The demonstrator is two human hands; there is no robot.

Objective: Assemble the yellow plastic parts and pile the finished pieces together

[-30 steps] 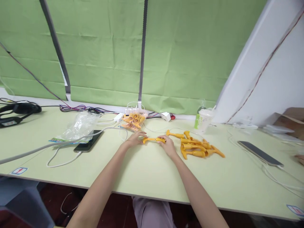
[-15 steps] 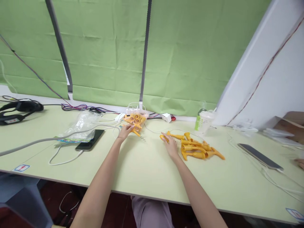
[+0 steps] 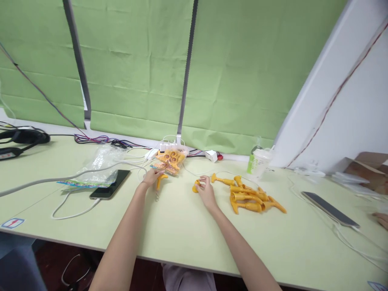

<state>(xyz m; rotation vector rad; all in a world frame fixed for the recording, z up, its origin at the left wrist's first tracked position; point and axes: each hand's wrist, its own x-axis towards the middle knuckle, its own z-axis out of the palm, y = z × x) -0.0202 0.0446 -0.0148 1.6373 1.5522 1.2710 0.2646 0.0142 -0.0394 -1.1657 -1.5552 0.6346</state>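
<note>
My left hand (image 3: 151,177) is closed on the yellow T-shaped handle of a corkscrew (image 3: 159,182), whose thin metal spiral points down toward me. Between the fingers of my right hand (image 3: 206,191) is a hollow yellow sleeve (image 3: 195,186), its round opening showing. To the right of that hand lies a pile of yellow corkscrews (image 3: 247,197), several of them, with T-shaped handles and tubular sleeves. Behind my left hand rests a clear plastic bag (image 3: 172,158) with more yellow parts in it.
On the left are a crumpled clear bag (image 3: 101,163), a dark phone (image 3: 111,186) with its white cable, and a black headset (image 3: 26,139). A white cup (image 3: 260,163) stands behind the pile. Another phone (image 3: 330,209) lies at right, near another person's hand (image 3: 381,219).
My left hand has moved left and toward me, bringing the corkscrew away from the bag, and its spiral now points down. My right hand has shifted left, away from the pile, with the sleeve.
</note>
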